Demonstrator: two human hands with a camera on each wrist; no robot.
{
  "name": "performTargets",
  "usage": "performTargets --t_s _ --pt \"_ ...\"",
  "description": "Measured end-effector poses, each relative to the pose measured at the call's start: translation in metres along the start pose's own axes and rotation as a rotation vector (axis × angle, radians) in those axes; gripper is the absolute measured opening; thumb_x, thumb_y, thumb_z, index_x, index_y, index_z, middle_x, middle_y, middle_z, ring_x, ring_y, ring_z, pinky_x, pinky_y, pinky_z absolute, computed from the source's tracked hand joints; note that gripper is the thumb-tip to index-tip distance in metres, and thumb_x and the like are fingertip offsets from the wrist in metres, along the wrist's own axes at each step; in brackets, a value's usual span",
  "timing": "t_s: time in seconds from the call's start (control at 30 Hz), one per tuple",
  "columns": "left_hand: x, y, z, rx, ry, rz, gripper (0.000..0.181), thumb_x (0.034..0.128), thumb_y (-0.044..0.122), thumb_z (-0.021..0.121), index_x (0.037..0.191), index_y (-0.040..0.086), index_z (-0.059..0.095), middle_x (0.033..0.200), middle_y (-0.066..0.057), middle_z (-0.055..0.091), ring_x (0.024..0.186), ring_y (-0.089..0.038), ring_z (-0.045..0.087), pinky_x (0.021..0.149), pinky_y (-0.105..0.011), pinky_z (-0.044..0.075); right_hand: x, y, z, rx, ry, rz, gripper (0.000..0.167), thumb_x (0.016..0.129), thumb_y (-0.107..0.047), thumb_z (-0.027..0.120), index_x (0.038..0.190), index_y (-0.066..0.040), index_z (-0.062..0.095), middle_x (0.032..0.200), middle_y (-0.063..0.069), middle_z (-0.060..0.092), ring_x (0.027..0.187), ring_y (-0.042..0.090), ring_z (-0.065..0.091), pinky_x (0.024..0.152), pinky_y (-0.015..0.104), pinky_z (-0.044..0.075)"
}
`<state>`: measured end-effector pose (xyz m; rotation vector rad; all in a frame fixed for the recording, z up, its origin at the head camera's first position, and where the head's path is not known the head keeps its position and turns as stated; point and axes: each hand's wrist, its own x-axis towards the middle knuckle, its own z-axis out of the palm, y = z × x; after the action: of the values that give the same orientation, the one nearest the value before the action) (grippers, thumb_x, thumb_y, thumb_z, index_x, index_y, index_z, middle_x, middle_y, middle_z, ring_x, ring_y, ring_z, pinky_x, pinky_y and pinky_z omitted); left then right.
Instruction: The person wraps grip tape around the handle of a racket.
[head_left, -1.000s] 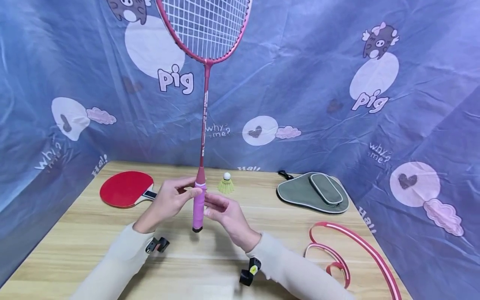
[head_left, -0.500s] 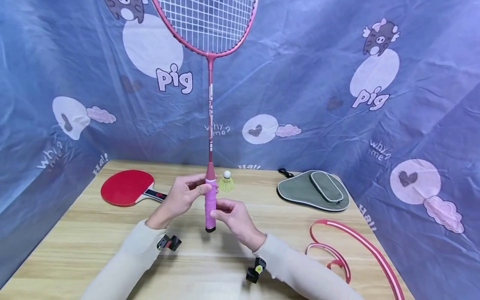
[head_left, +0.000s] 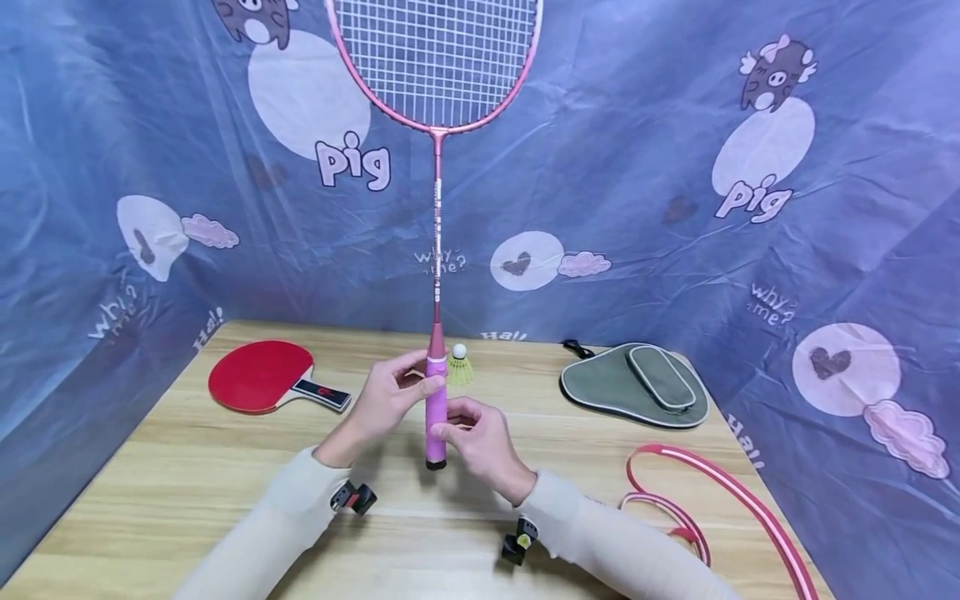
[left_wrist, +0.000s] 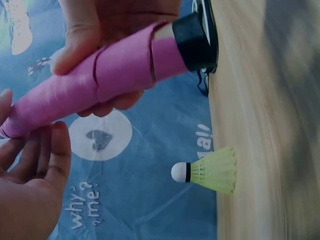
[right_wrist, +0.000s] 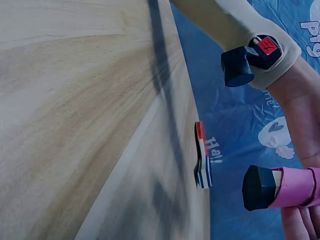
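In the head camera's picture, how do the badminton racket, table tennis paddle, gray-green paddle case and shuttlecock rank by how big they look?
Largest to smallest:
1. Badminton racket, even with its top cut off
2. Gray-green paddle case and table tennis paddle: too alike to rank surely
3. Shuttlecock

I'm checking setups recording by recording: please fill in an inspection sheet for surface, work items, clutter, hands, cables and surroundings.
Surface: light wooden table.
Work items: badminton racket, upright; its pink handle shows a pale patch beside the black cap.
Clutter: red paddle, shuttlecock, green case, curled red strip.
Hands: left hand pinches the upper handle, right hand the lower.
Cables: unclear; only a black cord by the case.
Surroundings: blue printed cloth at back and sides.
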<state>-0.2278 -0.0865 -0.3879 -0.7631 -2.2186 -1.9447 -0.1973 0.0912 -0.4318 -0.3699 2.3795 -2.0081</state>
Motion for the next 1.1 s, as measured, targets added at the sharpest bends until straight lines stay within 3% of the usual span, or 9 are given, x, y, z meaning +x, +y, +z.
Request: performTargets --t_s 0.27,0.6,0.9,1.1 --pt "0.001 -0.004 0.009 0.029 0.064 -0.057 0.029 0.0867 0.009 0.079 0.112 -0.004 0.073 0.101 -0.023 0.075 0.084 -0.006 0.068 0.08 -0.021 0.058 0.0 0.001 -0.004 0.016 0.046 -0.005 0.024 0.083 -0.005 0.08 0.105 0.002 0.073 0.099 0.022 0.074 0.086 0.016 0.07 0.081 0.02 0.059" --pt "0.003 -0.003 0.016 -0.018 0.149 -0.064 0.033 0.0863 0.009 0.079 0.116 -0.003 0.072 0.104 -0.024 0.074 0.086 -0.007 0.069 0.081 -0.02 0.059 0.002 0.001 -0.005 0.013 0.062 -0.007 0.026 0.083 -0.008 0.082 0.104 0.003 0.071 0.098 0.022 0.074 0.081 0.011 0.069 0.078 0.022 0.061" --pt "0.005 0.0 0.018 0.007 0.192 -0.051 0.027 0.0874 0.012 0.079 0.11 -0.002 0.074 0.099 -0.023 0.075 0.082 -0.008 0.07 0.079 -0.02 0.059 0.002 0.0 -0.004 0.03 0.066 -0.004 0.025 0.082 -0.007 0.082 0.103 0.0 0.072 0.098 0.02 0.074 0.081 0.011 0.069 0.078 0.023 0.061" --pt "0.002 0.002 0.022 -0.005 0.197 -0.048 0.027 0.0871 0.008 0.079 0.109 -0.006 0.074 0.098 -0.026 0.075 0.082 -0.005 0.069 0.079 -0.019 0.059 -0.002 0.0 -0.005 0.048 0.075 -0.003 0.025 0.081 -0.005 0.083 0.101 0.004 0.071 0.096 0.023 0.073 0.078 0.01 0.069 0.076 0.021 0.061"
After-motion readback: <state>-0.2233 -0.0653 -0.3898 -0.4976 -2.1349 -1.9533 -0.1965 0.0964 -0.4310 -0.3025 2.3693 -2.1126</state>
